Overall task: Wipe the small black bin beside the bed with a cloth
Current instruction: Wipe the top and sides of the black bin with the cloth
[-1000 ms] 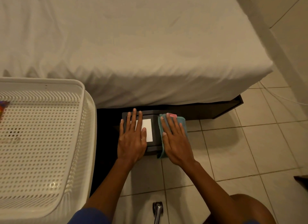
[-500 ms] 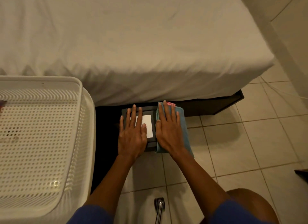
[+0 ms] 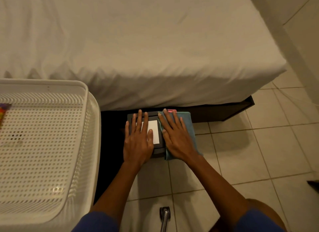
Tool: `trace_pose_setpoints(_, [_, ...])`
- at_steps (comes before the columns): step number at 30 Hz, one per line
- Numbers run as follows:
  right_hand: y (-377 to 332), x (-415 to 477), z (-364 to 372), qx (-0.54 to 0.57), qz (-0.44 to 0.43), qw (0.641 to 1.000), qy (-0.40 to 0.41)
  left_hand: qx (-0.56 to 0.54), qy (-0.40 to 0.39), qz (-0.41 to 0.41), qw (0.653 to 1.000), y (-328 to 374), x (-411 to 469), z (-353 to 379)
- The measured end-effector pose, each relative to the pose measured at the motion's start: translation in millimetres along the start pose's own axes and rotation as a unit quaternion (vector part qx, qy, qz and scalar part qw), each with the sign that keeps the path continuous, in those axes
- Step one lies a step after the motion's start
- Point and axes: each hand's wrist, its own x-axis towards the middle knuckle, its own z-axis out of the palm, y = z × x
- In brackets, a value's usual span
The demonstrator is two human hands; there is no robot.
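The small black bin (image 3: 159, 149) stands on the floor against the bed's dark base, with a white rectangle (image 3: 154, 131) on its top. My left hand (image 3: 138, 140) lies flat on the bin's top, fingers spread, partly over the white rectangle. My right hand (image 3: 177, 136) presses flat on a blue-green cloth (image 3: 189, 128) draped over the bin's right side. A pink tag (image 3: 172, 110) shows at the cloth's far edge. The cloth hangs down toward the tiles at the right.
A bed with a white sheet (image 3: 155, 50) fills the upper view. A white perforated basket (image 3: 43, 145) stands at the left, close to the bin. Beige floor tiles (image 3: 250, 154) lie to the right. A metal handle (image 3: 164, 218) pokes up near the bottom edge.
My right hand with the cloth slid away from me along the bin's right side, then drew slightly back toward me. My left hand has stayed flat on the bin's top.
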Motion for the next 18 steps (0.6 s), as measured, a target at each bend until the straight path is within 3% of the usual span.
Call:
trace_pose_setpoints(4, [-8,15,3,-0.003,0.062,0.998,0.017,0.002,-0.003,0.000,1.000,0,1,0])
trace_pose_setpoints(12, [-19,-61,10,0.018,0.044,0.999,-0.008,0.003,-0.003,0.013,1.000,4,-3,1])
trace_pose_setpoints(18, [-19,-5,7,0.004,0.098,0.995,0.017,0.004,-0.001,0.011,1.000,-1,0,0])
